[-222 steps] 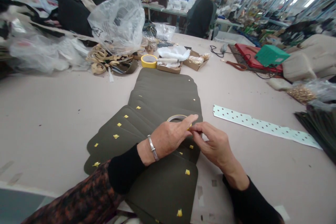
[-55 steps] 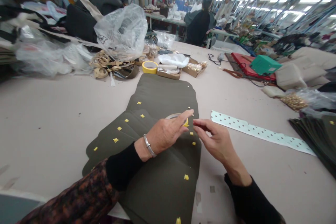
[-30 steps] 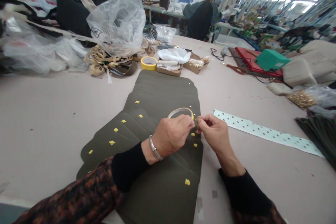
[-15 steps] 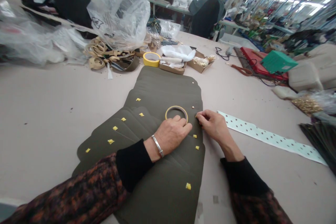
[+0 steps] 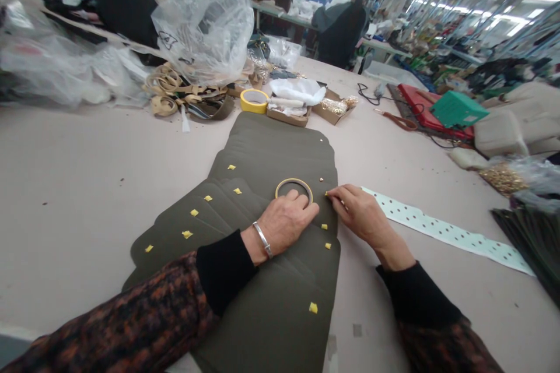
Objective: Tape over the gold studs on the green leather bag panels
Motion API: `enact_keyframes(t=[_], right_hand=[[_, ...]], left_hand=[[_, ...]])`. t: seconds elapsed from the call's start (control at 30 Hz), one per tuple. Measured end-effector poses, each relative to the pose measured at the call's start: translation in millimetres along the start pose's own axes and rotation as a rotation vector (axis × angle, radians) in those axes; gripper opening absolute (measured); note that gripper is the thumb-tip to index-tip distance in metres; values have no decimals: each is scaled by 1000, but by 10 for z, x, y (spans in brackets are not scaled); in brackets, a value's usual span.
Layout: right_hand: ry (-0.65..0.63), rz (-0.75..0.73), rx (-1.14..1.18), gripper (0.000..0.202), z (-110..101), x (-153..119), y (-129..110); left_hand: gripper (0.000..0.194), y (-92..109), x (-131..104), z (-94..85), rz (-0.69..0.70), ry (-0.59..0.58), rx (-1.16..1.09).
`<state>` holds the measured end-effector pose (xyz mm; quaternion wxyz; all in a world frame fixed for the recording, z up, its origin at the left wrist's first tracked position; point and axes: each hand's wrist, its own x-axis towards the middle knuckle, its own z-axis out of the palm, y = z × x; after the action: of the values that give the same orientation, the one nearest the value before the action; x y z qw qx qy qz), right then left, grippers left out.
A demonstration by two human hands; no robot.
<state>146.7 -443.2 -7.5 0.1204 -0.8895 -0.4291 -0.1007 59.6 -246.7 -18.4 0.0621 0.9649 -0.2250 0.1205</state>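
Note:
Dark olive panels [image 5: 262, 303] lie overlapped on the table, dotted with several small yellow tape pieces [image 5: 186, 234]. My left hand [image 5: 286, 221], a silver bangle at its wrist, rests on the panels with fingers curled over the near rim of a thin yellow tape roll [image 5: 294, 180]. At the panels' right edge, the thumb and forefinger of my right hand [image 5: 361, 213] pinch a tiny yellow piece of tape [image 5: 326, 193]. Two small gold-coloured metal bits [image 5: 321, 179] show on the top panel, above that pinch.
A pale strip with dark dots [image 5: 446, 232] runs right from my right hand. Farther back are a thicker yellow tape roll [image 5: 254, 101], small boxes [image 5: 287, 117], straps [image 5: 168, 96] and a plastic bag [image 5: 205, 29]. A green box [image 5: 459, 109] stands right. A person [image 5: 341, 23] sits beyond.
My right hand has turned slightly, its wrist shifting right, while the fingertips stay at the panel edge. My left hand stays at the tape roll. The view has shifted slightly.

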Motion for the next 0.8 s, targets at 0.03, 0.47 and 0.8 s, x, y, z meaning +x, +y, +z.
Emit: enact_keyframes(t=[0.03, 0.47, 0.8], right_hand=[[-34, -15, -36, 25, 5, 27, -20], [-317, 485, -87, 23, -1, 524, -221], [-349, 401, 305, 20, -165, 61, -390]], left_hand=[[13, 0, 2, 1, -2, 1, 3], [15, -24, 57, 13, 0, 23, -19], [19, -184, -10, -82, 9, 169, -277]])
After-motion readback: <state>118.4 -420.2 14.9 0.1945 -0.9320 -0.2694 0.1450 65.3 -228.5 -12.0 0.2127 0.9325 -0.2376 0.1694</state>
